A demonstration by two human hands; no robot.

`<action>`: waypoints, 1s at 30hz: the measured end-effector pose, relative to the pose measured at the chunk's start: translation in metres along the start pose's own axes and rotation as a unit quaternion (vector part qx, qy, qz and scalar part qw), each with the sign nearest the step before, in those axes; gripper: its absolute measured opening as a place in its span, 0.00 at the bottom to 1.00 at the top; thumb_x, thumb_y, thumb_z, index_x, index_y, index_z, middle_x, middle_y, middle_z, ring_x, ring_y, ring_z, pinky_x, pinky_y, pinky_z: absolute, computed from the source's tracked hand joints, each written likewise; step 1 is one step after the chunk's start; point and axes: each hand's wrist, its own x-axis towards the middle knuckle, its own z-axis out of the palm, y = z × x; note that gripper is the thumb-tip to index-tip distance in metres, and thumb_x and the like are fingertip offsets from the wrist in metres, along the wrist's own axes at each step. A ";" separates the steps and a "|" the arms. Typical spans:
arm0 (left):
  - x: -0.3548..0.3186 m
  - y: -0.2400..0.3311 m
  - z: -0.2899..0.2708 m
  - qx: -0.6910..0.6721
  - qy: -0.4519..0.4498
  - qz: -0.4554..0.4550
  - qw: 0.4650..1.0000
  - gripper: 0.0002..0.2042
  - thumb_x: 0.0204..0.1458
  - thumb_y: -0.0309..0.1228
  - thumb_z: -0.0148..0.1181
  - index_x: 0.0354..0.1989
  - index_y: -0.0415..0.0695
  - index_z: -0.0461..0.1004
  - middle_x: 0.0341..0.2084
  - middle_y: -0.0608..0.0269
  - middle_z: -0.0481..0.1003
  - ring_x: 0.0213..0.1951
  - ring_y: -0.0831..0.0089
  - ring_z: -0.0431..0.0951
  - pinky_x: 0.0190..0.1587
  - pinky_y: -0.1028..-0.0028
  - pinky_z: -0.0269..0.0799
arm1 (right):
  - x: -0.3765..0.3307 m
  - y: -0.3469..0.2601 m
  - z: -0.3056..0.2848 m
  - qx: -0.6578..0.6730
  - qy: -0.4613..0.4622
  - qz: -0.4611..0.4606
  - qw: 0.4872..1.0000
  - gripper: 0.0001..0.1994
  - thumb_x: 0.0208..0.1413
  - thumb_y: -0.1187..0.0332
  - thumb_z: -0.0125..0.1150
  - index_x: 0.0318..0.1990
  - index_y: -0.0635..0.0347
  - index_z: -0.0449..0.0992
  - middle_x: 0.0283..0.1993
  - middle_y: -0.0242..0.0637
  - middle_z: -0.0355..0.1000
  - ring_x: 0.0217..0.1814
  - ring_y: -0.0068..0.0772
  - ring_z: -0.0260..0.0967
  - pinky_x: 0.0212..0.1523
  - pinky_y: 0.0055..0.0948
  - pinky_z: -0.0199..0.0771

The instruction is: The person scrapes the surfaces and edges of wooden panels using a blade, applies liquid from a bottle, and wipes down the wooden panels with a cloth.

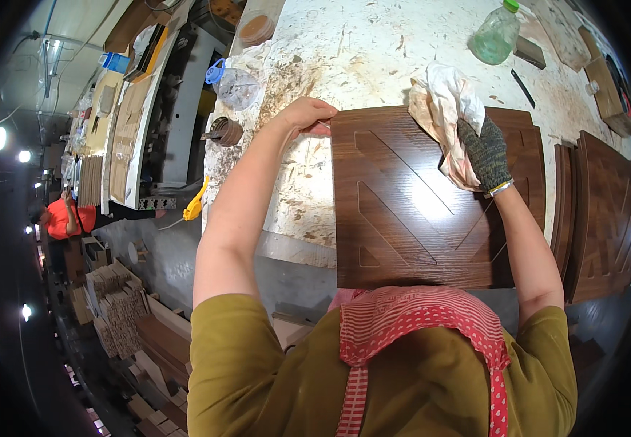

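Note:
A dark brown wooden panel [395,211] with grooved diagonal lines lies flat at the table's near side, its front edge close to my body. Behind its right side, the edge of a second brown panel [532,156] shows. My bare left hand [307,116] is at the far left corner, fingers curled and closed against the edge; the fingertips are partly hidden. On the right part of the panel, my right hand [484,153], in a dark knitted glove, grips a crumpled white rag [443,98] with brownish stains. The rag rests on the panel's surface and hangs past its far edge.
A green-capped bottle [494,36], a dark block [530,52] and a thin black tool [523,89] lie on the stained white table [374,62]. More brown panels [603,211] stand at right. Left are a plastic bottle [237,89], a small pot [224,132] and a yellow tool [196,200].

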 end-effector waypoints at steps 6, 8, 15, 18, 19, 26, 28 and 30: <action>0.000 -0.002 -0.004 -0.022 -0.038 -0.001 0.999 0.13 0.56 0.27 0.54 0.49 0.37 0.73 0.36 0.59 0.77 0.27 0.79 0.79 0.30 0.85 0.78 | 0.000 0.007 0.001 0.031 0.003 -0.002 1.000 0.19 0.54 0.62 0.57 0.49 0.65 0.71 0.44 0.56 0.72 0.47 0.55 0.70 0.46 0.39 0.69; -0.001 -0.002 -0.001 -0.010 -0.028 0.002 1.000 0.13 0.56 0.27 0.54 0.48 0.37 0.73 0.35 0.60 0.77 0.26 0.80 0.78 0.30 0.85 0.78 | 0.001 0.005 0.000 0.017 -0.017 0.013 1.000 0.19 0.54 0.62 0.58 0.50 0.65 0.71 0.45 0.56 0.72 0.48 0.54 0.70 0.47 0.38 0.69; -0.020 0.012 0.009 -0.034 0.009 -0.026 0.999 0.12 0.56 0.28 0.54 0.47 0.38 0.74 0.35 0.62 0.78 0.27 0.83 0.77 0.32 0.84 0.77 | 0.000 0.009 0.002 0.016 0.025 -0.046 0.998 0.17 0.54 0.63 0.57 0.46 0.66 0.72 0.42 0.55 0.72 0.45 0.56 0.70 0.45 0.40 0.69; -0.011 0.001 0.006 -0.012 0.016 0.003 1.000 0.12 0.57 0.28 0.52 0.48 0.38 0.74 0.36 0.61 0.78 0.27 0.83 0.77 0.32 0.84 0.77 | 0.001 0.005 0.001 0.015 0.015 -0.034 0.999 0.17 0.54 0.63 0.57 0.46 0.66 0.72 0.42 0.55 0.72 0.45 0.56 0.70 0.45 0.40 0.69; -0.009 -0.002 0.003 -0.011 0.017 0.003 1.000 0.12 0.57 0.28 0.52 0.48 0.38 0.74 0.36 0.61 0.78 0.27 0.83 0.77 0.32 0.84 0.77 | 0.002 0.005 0.003 0.016 0.014 -0.035 0.999 0.17 0.54 0.63 0.57 0.46 0.66 0.72 0.42 0.55 0.72 0.45 0.56 0.70 0.45 0.40 0.69; -0.007 0.001 0.002 0.007 -0.004 0.003 1.000 0.12 0.56 0.26 0.51 0.47 0.38 0.74 0.36 0.60 0.78 0.28 0.81 0.78 0.32 0.85 0.77 | 0.000 0.003 0.001 0.017 0.004 -0.009 1.000 0.19 0.54 0.62 0.58 0.48 0.67 0.72 0.42 0.55 0.73 0.45 0.54 0.71 0.45 0.38 0.69; -0.009 0.005 0.007 0.015 -0.003 -0.001 1.000 0.12 0.56 0.25 0.51 0.46 0.38 0.75 0.36 0.60 0.78 0.28 0.81 0.78 0.32 0.85 0.77 | -0.001 0.005 0.000 0.026 0.006 -0.005 1.000 0.19 0.53 0.62 0.58 0.48 0.66 0.71 0.43 0.56 0.72 0.46 0.56 0.69 0.45 0.40 0.69; -0.012 0.007 0.009 0.005 0.010 -0.003 1.000 0.12 0.56 0.25 0.50 0.45 0.38 0.76 0.34 0.61 0.78 0.27 0.81 0.77 0.32 0.85 0.77 | -0.001 0.006 0.001 0.010 0.012 -0.021 1.000 0.19 0.53 0.62 0.58 0.49 0.66 0.71 0.43 0.56 0.72 0.46 0.56 0.69 0.46 0.40 0.69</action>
